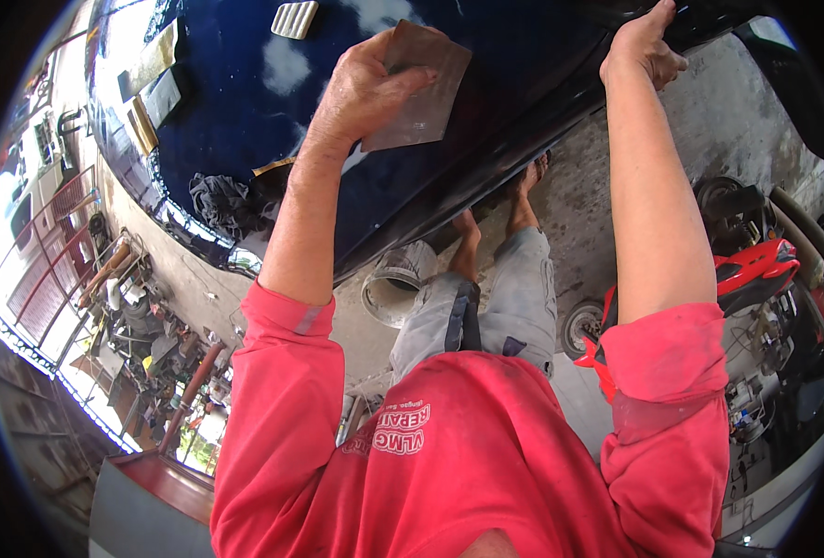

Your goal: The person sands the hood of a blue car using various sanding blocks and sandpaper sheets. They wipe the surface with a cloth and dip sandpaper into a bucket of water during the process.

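Note:
A worn grey-brown sheet of sandpaper (428, 93) is pinched in my left hand (365, 88), its thumb lying over the top face. Sheet and hand are on or just above a glossy dark blue car panel (245, 112). At the panel's edge on the right, my right hand (643, 48) appears to rest with its thumb stretched out and fingers apart, holding nothing I can see. Part of its fingers is turned away. A white ridged block (294, 19) lies on the panel beyond my left hand.
Folded sheets (154, 60) and a crumpled black cloth (221, 200) lie on the panel at left. Below its edge a bucket (398, 284) stands on the concrete floor by my legs. A red motorcycle (756, 265) is at right, and a cluttered heap (142, 325) at left.

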Demonstrator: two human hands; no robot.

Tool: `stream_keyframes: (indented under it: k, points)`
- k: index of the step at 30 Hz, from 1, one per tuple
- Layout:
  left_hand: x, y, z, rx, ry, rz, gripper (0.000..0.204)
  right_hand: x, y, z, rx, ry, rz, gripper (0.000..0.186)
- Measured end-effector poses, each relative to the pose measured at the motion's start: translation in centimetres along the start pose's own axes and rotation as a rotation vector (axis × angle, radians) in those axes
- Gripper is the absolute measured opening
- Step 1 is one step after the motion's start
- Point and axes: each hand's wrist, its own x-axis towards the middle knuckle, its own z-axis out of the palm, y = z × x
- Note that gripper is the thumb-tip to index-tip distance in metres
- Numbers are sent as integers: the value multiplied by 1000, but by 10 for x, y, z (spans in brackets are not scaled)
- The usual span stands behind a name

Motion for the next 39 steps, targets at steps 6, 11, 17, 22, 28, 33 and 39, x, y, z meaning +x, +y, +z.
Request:
stream_keyframes:
  k: [6,11,17,22,28,33,39]
  points:
    - [0,-8,3,-15,55,-64,41,-1,-3,-2,-39,9,14,131]
    - [0,-12,4,-96,92,-104,41,-2,-1,1,5,2,-22,130]
    - [0,-5,6,-102,143,-164,40,0,0,4,-8,25,-7,130]
    - [0,1,10,-6,85,34,41,0,-1,2,10,-8,12,132]
    - [-3,3,11,-61,112,-35,43,-5,-2,0,18,-3,6,131]
    - [-6,3,14,-93,178,-134,43,-6,-2,-1,12,-7,-1,130]
    - [-8,3,19,-81,156,-107,43,-4,-2,0,45,-30,36,131]
